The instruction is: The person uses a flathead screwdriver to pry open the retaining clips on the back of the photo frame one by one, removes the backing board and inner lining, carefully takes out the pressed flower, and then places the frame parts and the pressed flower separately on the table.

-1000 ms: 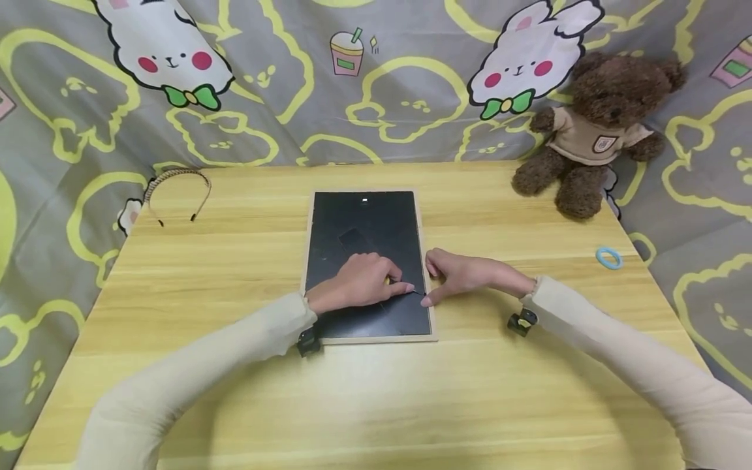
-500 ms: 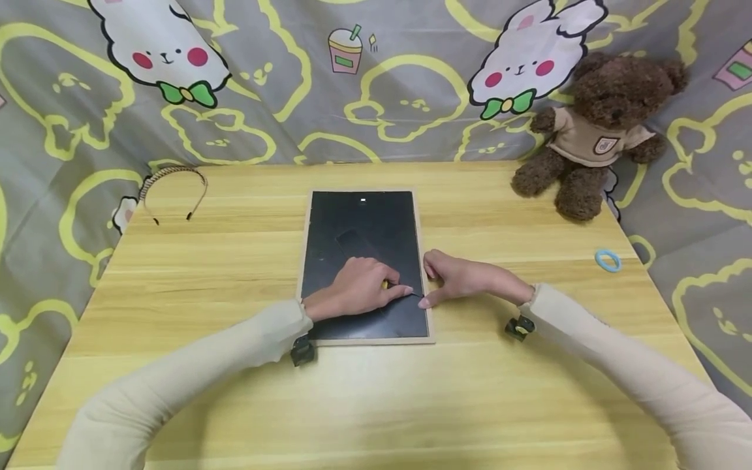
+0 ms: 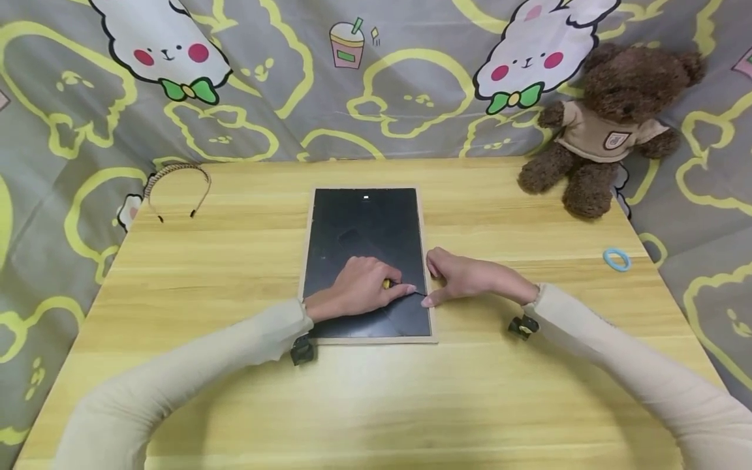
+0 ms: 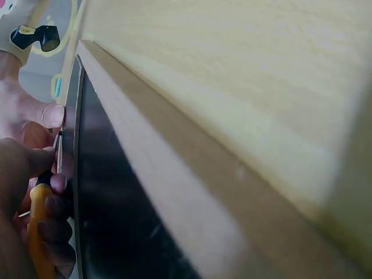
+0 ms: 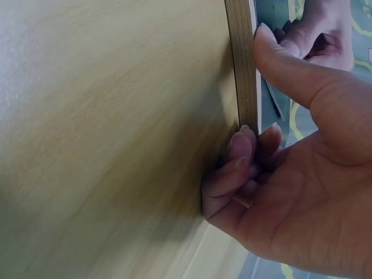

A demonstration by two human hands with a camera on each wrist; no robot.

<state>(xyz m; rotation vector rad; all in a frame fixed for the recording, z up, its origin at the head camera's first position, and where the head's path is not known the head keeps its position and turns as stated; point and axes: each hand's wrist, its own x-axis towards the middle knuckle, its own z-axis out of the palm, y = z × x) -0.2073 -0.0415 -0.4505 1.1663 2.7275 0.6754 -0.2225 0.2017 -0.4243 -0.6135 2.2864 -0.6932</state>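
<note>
Yellow-handled tool [image 4: 40, 224] in left hand [image 3: 365, 286], board [image 3: 382, 225] beneath, right hand [image 3: 464, 277] at edge

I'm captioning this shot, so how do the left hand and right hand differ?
The left hand is over the black board, while the right hand is at its right edge. The left hand grips a yellow-handled tool; the right hand touches the wooden frame. Both are bare.

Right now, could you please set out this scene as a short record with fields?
frame: wooden, around a dark panel, on the table
left hand: grips a yellow-handled tool
right hand: fingers curled at the frame's right edge
far left: headband
far right: brown teddy bear
right side: blue ring
</note>
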